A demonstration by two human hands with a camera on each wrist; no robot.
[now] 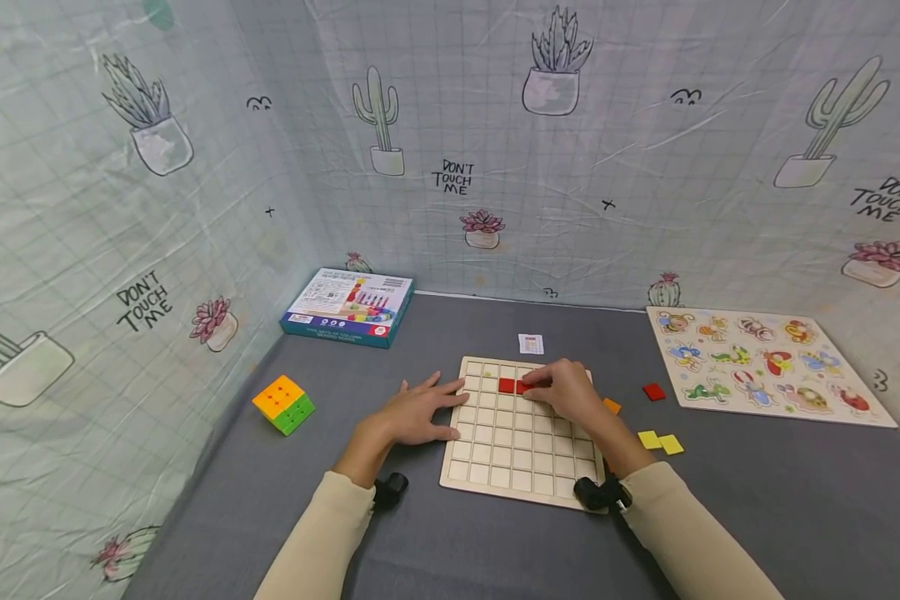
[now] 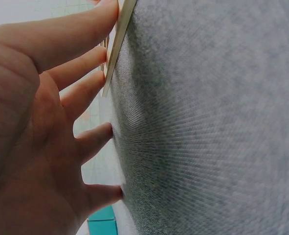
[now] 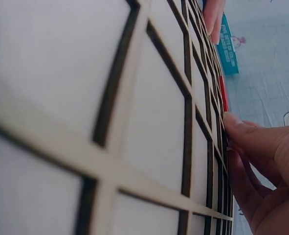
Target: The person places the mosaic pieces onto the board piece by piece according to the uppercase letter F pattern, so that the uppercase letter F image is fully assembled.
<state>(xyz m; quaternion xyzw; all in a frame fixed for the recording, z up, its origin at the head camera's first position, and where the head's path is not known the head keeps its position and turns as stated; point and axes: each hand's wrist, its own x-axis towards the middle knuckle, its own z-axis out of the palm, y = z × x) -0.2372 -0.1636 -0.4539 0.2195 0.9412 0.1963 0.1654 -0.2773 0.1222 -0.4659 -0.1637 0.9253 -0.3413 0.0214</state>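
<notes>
"On the grey tabletop, what lies between the two hands?"

"A square wooden grid board. In its second row from the far edge, two red tiles sit side by side: the left red tile, uncovered, and the right red tile, partly hidden under fingertips."

"Whose fingertips?"

"Those of the right hand. Its fingers are curled, thumb and forefinger narrowed in a pinch on that second tile, at the tile's right side."

"And the left hand?"

"Spread wide, gripping nothing, its thumb and nearest fingers touching the board's left edge."

"Do the wrist views add anything?"

"Yes. The left one shows the last two fingertips meeting the tabletop beside the board, unclear from above. The right one shows the board's dark grooves up close, with red only as a thin strip by the thumb."

"What shows only from the head?"

"To the right, a loose red tile, two yellow tiles and an orange tile near the forearm. Beyond the board lies a small printed card; to the left, a puzzle cube."
</notes>
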